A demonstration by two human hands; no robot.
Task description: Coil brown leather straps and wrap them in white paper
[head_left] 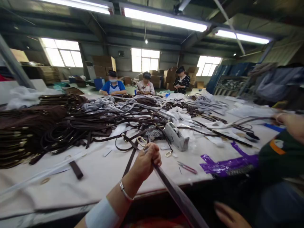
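My left hand (147, 161) is closed in a fist round a dark brown strap (177, 193), above the table's front edge. The strap runs from the fist down towards the bottom of the view. A bit of metal fitting shows at the top of my fist, and a gold snap hook (141, 141) is just beyond it. At the bottom right, my right hand (229, 215) is low, beside the strap and apart from its visible part. Motion blurs its fingers, and the frame cuts it off.
Dark straps (78, 126) and grey cords (102, 104) are heaped across the table (99, 180). A tape dispenser (176, 136), red-handled snips (187, 167) and purple plastic (228, 164) lie ahead. At right, a co-worker's arm (293, 125) reaches in. Several people work at the far side.
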